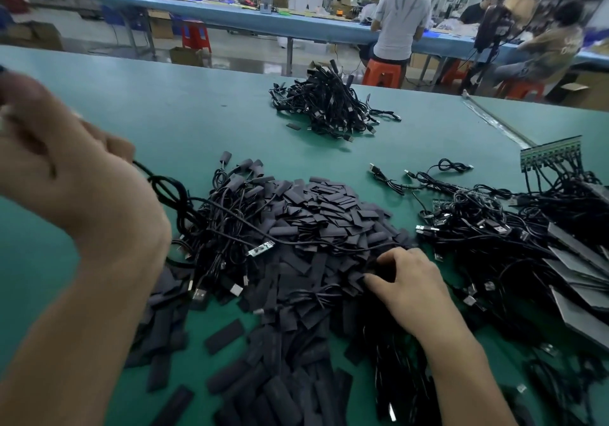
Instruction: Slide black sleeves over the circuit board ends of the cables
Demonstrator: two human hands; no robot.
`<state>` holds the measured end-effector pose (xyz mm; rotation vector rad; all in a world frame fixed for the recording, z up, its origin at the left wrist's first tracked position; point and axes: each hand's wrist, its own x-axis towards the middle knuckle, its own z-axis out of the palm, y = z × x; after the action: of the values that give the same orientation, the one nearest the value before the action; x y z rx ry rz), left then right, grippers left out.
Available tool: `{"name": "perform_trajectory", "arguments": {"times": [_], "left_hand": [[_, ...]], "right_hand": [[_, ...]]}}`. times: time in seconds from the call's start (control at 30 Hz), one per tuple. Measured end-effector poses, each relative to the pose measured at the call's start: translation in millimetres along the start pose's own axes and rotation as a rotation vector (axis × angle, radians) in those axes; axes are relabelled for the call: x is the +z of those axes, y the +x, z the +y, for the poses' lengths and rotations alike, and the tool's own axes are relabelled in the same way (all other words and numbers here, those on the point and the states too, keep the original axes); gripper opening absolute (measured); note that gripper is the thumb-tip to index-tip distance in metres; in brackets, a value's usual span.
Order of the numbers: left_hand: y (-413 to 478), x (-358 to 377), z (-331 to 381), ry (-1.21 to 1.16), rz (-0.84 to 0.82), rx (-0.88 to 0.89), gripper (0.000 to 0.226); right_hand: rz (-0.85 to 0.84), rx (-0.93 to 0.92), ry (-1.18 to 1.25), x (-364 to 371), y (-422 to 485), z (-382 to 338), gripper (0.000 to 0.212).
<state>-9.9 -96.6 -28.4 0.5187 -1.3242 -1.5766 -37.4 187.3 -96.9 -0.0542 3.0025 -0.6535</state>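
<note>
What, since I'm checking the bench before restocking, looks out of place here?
One flat black sleeve lies alone on the green table, apart from the big heap of black sleeves, beside the far bundle of black cables. A bare pale circuit board end lies uncovered on the heap.

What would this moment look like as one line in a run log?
left hand: raised, holding cable | right hand: fingers in sleeve pile | circuit board: bare, atop pile
</note>
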Motion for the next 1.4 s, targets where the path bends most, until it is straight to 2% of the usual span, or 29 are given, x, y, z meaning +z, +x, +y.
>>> {"name": "perform_trajectory", "arguments": {"times": [0.07,0.13,0.23,0.33,0.47,0.5,0.57,0.67,0.83,0.97,1.1,1.27,1.4], "left_hand": [[-3.8,3.6,6.9,0.075,-0.133,0.155,0.027],[-18.9,8.1,13.0,0.027,-0.319,0.223,0.026],[-47.7,14.7,1.5,0.151,-0.677,0.080,0.032],[-60.6,16.1,-19.8,0.246,-0.947,-0.101,0.027],[-78.9,15.8,-38.9,0.179,-1.260,-0.471,0.026],[-83.6,15.9,-44.1,0.168,-1.262,-0.522,0.026],[-88.2,17.1,-53.3,0.176,-1.142,-0.565,0.025],[-86.3,16.3,-62.5,0.203,-0.978,-0.555,0.025],[-91.9,12.0,-65.2,0.275,-1.044,-0.451,0.009],[-95.0,9.0,-66.4,0.268,-1.089,-0.437,0.010],[-98.2,10.2,-64.8,0.240,-1.144,-0.397,0.018],[-102.7,9.1,-65.7,0.174,-1.160,-0.337,0.014],[-101.0,7.7,-64.8,0.156,-1.147,-0.369,0.022]], "right_hand": [[0.012,0.027,-0.003,1.4,-0.2,0.0,0.043],[0.034,0.016,0.062,2.0,-0.9,-0.9,0.035],[0.054,-0.015,0.133,1.6,-2.1,-1.1,0.024],[0.038,-0.040,0.144,1.5,-2.1,-0.1,0.024],[0.021,-0.051,0.126,1.5,-2.3,-1.4,0.023],[0.027,-0.046,0.127,1.5,-2.4,-1.8,0.018],[0.040,-0.050,0.156,2.3,-1.9,-1.5,0.011],[0.142,-0.078,0.303,2.7,0.2,0.2,0.018],[0.359,-0.190,0.637,-3.8,-0.2,-5.2,0.019],[0.157,-0.341,0.936,-5.1,-4.4,-14.9,0.020],[0.042,-0.383,0.937,3.9,-6.4,-23.6,0.021],[0.032,-0.391,0.905,9.1,-6.7,-25.6,0.024],[-0.016,-0.435,0.873,8.3,-9.7,-23.6,0.029]]}}
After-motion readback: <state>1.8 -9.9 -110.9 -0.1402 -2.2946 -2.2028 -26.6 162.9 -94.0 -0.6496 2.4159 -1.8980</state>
